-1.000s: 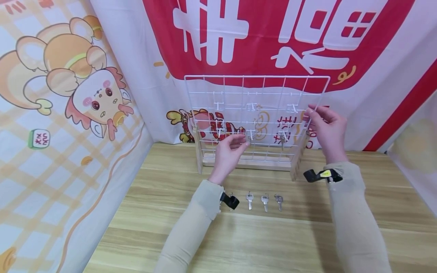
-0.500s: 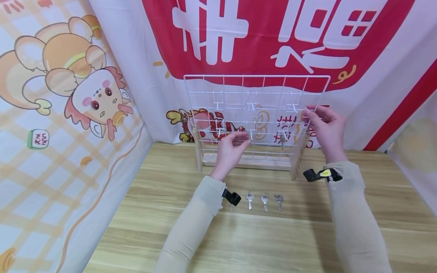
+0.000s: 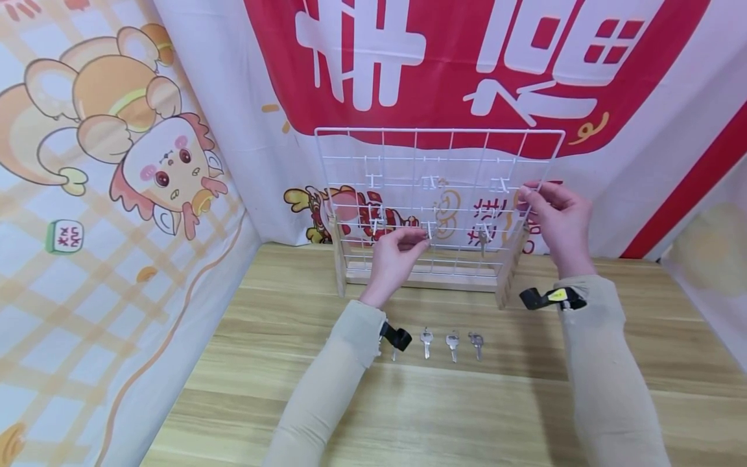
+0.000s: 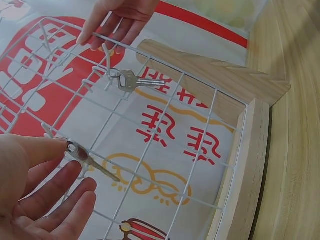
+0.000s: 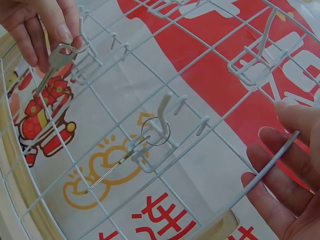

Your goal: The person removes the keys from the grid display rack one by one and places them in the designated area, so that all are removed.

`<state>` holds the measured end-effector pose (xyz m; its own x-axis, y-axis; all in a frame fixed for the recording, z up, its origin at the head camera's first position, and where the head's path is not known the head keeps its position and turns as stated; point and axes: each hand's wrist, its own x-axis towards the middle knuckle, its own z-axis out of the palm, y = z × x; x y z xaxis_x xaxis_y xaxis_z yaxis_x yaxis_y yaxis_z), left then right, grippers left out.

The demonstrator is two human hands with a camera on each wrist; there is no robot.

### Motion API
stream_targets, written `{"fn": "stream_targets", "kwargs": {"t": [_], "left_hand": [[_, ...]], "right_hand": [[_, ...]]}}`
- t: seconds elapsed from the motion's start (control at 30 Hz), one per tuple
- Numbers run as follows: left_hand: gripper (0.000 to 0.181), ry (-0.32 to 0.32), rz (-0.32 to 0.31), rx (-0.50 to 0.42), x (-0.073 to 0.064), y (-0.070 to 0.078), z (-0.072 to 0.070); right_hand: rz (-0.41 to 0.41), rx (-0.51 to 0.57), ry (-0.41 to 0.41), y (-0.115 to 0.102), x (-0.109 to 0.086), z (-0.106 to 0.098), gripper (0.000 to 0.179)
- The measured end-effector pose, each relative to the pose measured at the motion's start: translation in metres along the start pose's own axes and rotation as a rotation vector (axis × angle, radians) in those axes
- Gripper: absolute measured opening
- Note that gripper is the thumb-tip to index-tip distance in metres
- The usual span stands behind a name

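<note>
A white wire grid rack (image 3: pixel 440 131) stands upright on wooden feet, with several hooks across it. At the lower middle hook (image 5: pixel 83 30), my left hand (image 3: pixel 393 259) pinches a silver key (image 5: pixel 61 56) by its head, between thumb and forefinger. The key's ring (image 5: pixel 80 45) overlaps that hook in the right wrist view. My right hand (image 3: pixel 560 217) grips the rack's right edge wire, thumb on one side and fingers on the other. Another key (image 4: pixel 127 80) hangs by its ring from the lower right hook (image 5: pixel 164 112).
On the wooden table (image 3: pixel 467 415) in front of the rack lie keys in a row, among them a middle key (image 3: pixel 452 347) and a right one (image 3: pixel 477 346); my left wrist strap partly covers the leftmost. A printed cloth (image 3: pixel 280 65) hangs close behind the rack.
My left hand has shifted slightly right, bringing its fingertips closer to the lower middle hook. The right hand keeps its grip on the rack's edge, and the rack stays in place.
</note>
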<state>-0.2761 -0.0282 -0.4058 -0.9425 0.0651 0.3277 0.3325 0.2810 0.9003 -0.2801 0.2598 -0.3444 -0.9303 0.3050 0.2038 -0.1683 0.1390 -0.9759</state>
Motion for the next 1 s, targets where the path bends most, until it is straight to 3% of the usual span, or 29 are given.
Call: {"fn": "stream_targets", "kwargs": {"t": [0.63, 1.0], "left_hand": [[0.013, 0.015, 0.025, 0.031, 0.0011, -0.0011, -0.004], [0.011, -0.008, 0.048, 0.031, -0.0046, -0.0003, -0.0097]], "right_hand": [[0.003, 0.0, -0.001, 0.0, -0.0011, -0.0002, 0.049], [0.008, 0.002, -0.001, -0.0004, -0.0015, 0.0003, 0.049]]}}
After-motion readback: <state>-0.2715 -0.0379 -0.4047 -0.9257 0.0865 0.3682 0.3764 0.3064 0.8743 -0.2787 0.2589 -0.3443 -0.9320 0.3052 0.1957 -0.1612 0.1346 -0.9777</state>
